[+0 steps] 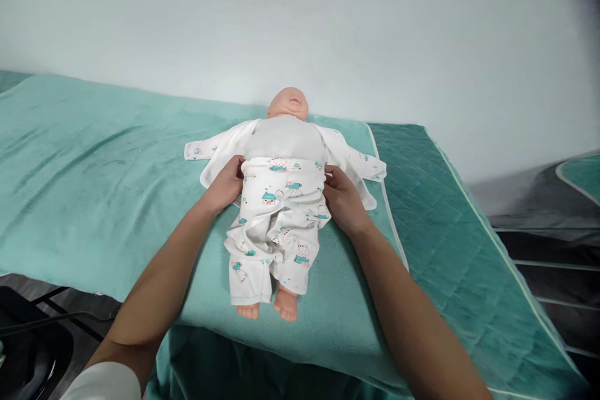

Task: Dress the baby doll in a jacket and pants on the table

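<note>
A baby doll [287, 103] lies on its back, head toward the wall and bare feet toward me. It wears white printed pants [281, 194], pulled up over its belly. Its white jacket [237, 134] lies spread open under it, with the sleeves out to both sides. At the left edge of the waistband, my left hand [228, 184] is closed on the pants. My right hand [344, 199] pinches the waistband at the opposite side. Some fingertips of both hands are hidden by the cloth and the doll's body.
Under the doll a smooth green blanket [117, 200] covers the bed. A darker quilted green cover [445, 231] shows to the right. Behind stands a pale wall [300, 25]. A black chair-like object [37, 344] is at the lower left, and a dark slatted frame [553, 269] at the right.
</note>
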Tool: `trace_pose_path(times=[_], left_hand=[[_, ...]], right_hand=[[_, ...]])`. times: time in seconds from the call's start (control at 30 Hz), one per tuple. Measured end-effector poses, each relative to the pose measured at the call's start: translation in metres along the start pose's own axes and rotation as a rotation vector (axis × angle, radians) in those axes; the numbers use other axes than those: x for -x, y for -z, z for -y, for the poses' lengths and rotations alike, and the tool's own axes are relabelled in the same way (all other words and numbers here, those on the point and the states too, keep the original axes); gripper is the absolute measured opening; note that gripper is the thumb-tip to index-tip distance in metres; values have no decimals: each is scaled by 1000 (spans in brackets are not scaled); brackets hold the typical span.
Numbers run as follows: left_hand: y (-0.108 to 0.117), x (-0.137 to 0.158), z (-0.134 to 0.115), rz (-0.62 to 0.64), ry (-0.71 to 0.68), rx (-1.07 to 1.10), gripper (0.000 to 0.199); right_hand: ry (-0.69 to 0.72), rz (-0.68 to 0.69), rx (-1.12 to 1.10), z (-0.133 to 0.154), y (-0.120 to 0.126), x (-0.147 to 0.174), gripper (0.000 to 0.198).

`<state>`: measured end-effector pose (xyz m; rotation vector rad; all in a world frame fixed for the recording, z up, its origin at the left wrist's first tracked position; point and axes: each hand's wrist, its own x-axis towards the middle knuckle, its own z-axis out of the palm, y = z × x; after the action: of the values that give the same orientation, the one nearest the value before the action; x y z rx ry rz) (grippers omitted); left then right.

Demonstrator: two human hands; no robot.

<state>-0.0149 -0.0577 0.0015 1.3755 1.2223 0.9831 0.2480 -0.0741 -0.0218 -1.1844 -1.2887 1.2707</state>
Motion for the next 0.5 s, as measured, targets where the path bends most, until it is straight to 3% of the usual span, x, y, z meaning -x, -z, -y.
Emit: trace_pose_path(times=[0.13,0.23,0.37,0.43,0.5], left_hand=[[-2,-4,8,-48,-102,20,17],[0,-7,11,-162,-158,-30,2],[2,-6,6,-335,-234,-74,5],[2,-3,1,-358,-327,-103,8],[2,-1,-2,-340,-440,-197,10]], right_hand=[[31,-26,-8,-2,-1,-1,36],[70,-91,31,-5,-2,-5,28],[143,-298,175,-3,-2,-5,22],[226,-395,215,2,-3,-1,20],[312,-392,229,8,-5,5,18]])
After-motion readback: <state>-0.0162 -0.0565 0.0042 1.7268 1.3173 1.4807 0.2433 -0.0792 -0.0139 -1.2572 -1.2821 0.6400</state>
